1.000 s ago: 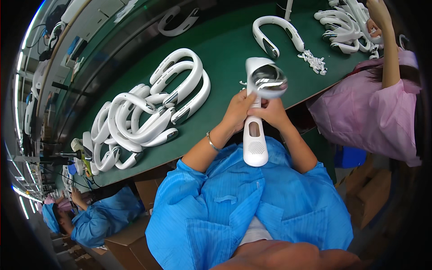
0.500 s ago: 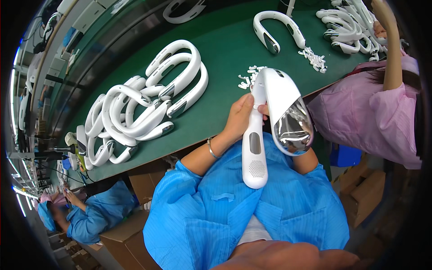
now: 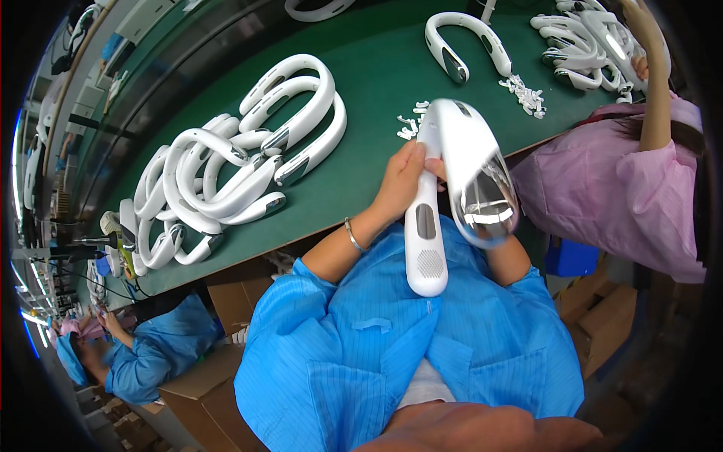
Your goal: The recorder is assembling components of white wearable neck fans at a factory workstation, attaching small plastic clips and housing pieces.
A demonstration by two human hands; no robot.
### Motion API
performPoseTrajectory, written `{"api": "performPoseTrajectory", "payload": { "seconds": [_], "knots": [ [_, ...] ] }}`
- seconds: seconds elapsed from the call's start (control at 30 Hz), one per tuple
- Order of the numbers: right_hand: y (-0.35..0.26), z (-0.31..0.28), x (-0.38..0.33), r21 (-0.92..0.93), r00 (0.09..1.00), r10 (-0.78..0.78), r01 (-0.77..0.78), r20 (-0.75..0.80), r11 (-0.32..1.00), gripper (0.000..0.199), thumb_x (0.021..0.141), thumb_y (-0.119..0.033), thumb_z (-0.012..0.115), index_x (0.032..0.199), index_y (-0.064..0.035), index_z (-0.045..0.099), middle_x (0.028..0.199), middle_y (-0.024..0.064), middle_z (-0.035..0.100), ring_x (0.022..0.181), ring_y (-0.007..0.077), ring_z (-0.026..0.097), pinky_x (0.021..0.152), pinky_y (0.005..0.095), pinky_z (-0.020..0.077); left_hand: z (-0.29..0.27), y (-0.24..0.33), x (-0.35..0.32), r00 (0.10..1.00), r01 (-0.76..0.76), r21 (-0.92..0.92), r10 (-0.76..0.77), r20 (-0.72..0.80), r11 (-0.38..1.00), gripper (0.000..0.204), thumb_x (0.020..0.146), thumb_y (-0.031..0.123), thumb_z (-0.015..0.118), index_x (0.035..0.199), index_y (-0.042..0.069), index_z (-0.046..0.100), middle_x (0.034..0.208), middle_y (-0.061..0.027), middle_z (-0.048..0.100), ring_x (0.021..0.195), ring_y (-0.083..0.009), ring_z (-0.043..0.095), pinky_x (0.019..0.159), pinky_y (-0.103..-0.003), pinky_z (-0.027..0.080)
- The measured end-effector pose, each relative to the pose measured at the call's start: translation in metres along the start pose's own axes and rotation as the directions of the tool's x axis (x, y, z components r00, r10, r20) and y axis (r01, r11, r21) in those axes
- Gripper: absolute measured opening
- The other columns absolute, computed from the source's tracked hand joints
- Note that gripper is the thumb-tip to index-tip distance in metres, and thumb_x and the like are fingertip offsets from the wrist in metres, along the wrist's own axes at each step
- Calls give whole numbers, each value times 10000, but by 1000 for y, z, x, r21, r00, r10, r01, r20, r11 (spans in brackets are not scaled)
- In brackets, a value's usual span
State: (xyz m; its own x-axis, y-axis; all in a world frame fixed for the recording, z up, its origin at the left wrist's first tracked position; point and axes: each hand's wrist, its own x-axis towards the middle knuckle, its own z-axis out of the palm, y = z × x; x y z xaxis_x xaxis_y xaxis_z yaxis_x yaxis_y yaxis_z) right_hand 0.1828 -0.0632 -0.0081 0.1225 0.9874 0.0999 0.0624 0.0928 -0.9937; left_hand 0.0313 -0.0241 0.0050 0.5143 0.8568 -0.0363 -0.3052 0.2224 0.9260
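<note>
A white U-shaped neck fan (image 3: 426, 264) with a mirrored silver end hangs in front of my chest, its curve pointing away from me. My left hand (image 3: 401, 179) is closed round one arm of it, the thumb lying along the upper side near the bend. My right hand (image 3: 436, 169) is mostly hidden behind the silver-ended arm; only fingertips show, pressed against the inner side of the arm that my left hand grips. Just beyond the bend, small white plastic pieces (image 3: 409, 128) lie loose on the green table (image 3: 369, 83).
A heap of white neck fans (image 3: 203, 200) lies at the left. Another neck fan (image 3: 482, 34) rests at the far side near a second pile of white pieces (image 3: 527, 98). A co-worker in pink (image 3: 610, 188) handles more fans at the right. Cardboard boxes (image 3: 207, 377) stand below the table.
The neck fan and both hands have shifted slightly in the picture, and the silver end has tilted a little. My right fingertips have moved slightly up along the arm.
</note>
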Motion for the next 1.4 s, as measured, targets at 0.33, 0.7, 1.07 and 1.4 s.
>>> {"api": "performPoseTrajectory", "payload": {
  "seconds": [0.33, 0.7, 1.07, 1.4],
  "knots": [
    [-30, 7, 12, 350, 953, 131, -226, 274, 909, 608, 737, -32, 657, 1294, 37, 424, 924, 47, 577, 735, 58, 531, 555, 190, 421, -7, 7, 1, 974, 210, -235, -182, 136, 949, 308, 975, 237, 439, 1151, -15, 455, 956, -138, 600, 709, -196, 625, 645, -319, 558],
    [-39, 13, 3, 272, 952, 93, -175, 291, 946, 567, 802, -11, 622, 1319, 29, 394, 855, 38, 577, 641, 42, 503, 486, 172, 391, -33, -13, -6, 981, 71, 12, -72, 181, 997, 304, 909, 178, 547, 1132, -29, 546, 983, -128, 616, 804, -182, 638, 672, -272, 544],
    [-26, 22, 2, 379, 978, 151, -196, 146, 904, 389, 880, -70, 566, 1255, 2, 494, 810, -8, 550, 601, 13, 440, 477, 160, 364, -18, -11, -4, 988, 151, -186, -143, 57, 971, 240, 860, 40, 601, 1093, -13, 582, 977, -92, 651, 827, -125, 632, 707, -263, 531],
    [7, 13, 12, 397, 979, 188, -201, 73, 896, 353, 967, -178, 452, 1273, -9, 503, 892, 49, 615, 687, 89, 566, 574, 213, 466, -16, -12, 10, 962, 273, -274, -252, 108, 922, 303, 950, 173, 493, 1137, -65, 473, 921, -160, 610, 759, -218, 646, 703, -319, 571]
  ]
}}
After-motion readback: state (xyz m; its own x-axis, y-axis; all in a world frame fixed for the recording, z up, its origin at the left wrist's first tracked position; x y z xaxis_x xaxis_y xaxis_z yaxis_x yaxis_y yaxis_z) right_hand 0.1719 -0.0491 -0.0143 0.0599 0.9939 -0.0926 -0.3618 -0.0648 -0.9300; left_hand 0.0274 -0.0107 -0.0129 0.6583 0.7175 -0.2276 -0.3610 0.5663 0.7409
